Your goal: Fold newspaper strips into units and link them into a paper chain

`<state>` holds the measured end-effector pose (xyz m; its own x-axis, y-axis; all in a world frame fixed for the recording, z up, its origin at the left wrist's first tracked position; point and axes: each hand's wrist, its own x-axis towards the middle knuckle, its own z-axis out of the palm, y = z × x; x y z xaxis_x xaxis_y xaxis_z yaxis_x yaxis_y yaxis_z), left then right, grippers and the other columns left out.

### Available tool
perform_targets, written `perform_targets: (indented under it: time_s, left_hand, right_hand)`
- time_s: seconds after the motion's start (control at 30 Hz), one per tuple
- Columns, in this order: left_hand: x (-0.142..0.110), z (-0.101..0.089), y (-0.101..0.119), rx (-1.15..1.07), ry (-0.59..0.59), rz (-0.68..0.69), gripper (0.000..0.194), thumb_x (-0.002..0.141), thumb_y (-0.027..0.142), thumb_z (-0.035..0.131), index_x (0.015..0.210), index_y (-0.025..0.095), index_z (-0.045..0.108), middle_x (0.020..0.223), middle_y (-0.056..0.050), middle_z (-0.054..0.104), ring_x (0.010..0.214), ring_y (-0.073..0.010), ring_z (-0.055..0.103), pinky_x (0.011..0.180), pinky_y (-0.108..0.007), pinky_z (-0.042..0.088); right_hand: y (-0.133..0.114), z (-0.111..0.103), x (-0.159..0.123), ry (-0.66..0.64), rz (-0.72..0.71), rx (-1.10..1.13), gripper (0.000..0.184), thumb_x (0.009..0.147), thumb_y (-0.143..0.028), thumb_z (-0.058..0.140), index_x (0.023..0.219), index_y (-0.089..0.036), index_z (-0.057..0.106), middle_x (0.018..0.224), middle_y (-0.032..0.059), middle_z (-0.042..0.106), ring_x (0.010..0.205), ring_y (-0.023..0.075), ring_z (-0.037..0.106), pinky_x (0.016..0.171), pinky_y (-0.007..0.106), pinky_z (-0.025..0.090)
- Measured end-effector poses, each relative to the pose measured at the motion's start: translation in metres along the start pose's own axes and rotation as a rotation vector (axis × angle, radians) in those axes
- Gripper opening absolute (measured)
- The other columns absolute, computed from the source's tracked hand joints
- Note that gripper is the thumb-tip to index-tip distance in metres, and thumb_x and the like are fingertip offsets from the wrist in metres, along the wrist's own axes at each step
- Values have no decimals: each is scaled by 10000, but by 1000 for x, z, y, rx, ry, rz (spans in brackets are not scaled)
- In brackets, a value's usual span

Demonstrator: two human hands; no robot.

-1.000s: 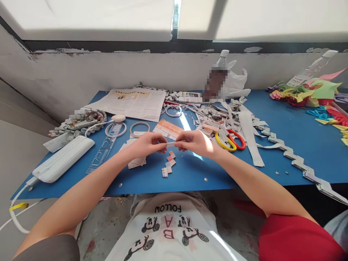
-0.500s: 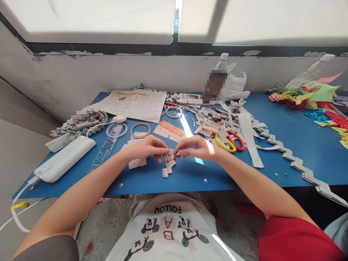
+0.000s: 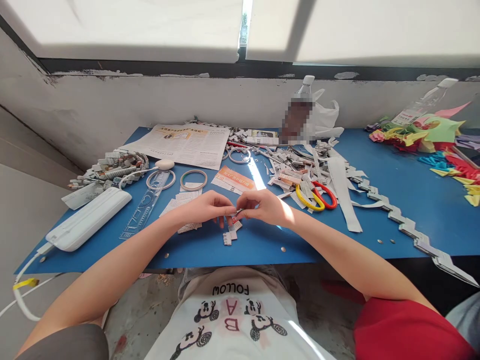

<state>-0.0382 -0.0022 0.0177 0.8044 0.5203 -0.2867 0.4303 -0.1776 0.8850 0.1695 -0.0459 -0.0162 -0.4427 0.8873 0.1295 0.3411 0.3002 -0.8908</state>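
My left hand (image 3: 216,207) and my right hand (image 3: 260,206) meet over the front middle of the table, fingertips pinched together. Between them is a small folded newspaper strip (image 3: 237,213), mostly hidden by the fingers. Just below lie a few folded paper pieces (image 3: 229,237) on the blue surface. Cut newspaper pieces (image 3: 186,201) lie beside my left hand, partly behind the wrist. Beyond the hands rests an orange-printed newspaper piece (image 3: 233,178). Scissors (image 3: 315,196) with yellow and red handles lie right of my right hand, partly over paper scraps.
On the blue table (image 3: 258,252), tape rolls (image 3: 193,180), a clear ruler (image 3: 144,209) and a white lamp (image 3: 89,219) stand left. A newspaper sheet (image 3: 187,145), a scrap pile (image 3: 296,162) and a bottle (image 3: 299,112) are behind. A folded paper chain (image 3: 410,227) runs right.
My hands have drawn closer together, and my right hand has shifted slightly left with its fingers more curled. Less of the paper strip shows between them.
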Motion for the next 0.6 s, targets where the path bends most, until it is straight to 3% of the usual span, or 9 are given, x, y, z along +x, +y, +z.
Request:
perform_targets:
  time_s: [0.2,0.4,0.6]
  left_hand:
    - [-1,4,3,89,43,8,332,842,465,562,780,191,738,770,-18,725,642,-131,629,600,-199,450]
    - [0,3,0,169,154,34,348,852,464,551,797,176,739,699,-16,703,608,-131,607,568,-209,428]
    - [1,0,0,-53,159,17,351,824,486,607,783,155,719,783,-51,732,618,-139,637,558,-223,444]
  right_hand:
    - [-5,2,0,31,64,-58,214,703,-268,753,850,-191,618,659,-17,674,595,128,609,562,246,474]
    - [1,0,0,22,158,191,286,725,-398,748,857,-162,657,714,21,702,629,147,650,593,277,527]
    - [1,0,1,54,164,273,291,750,-424,731,734,-151,630,631,14,671,570,130,625,550,265,510]
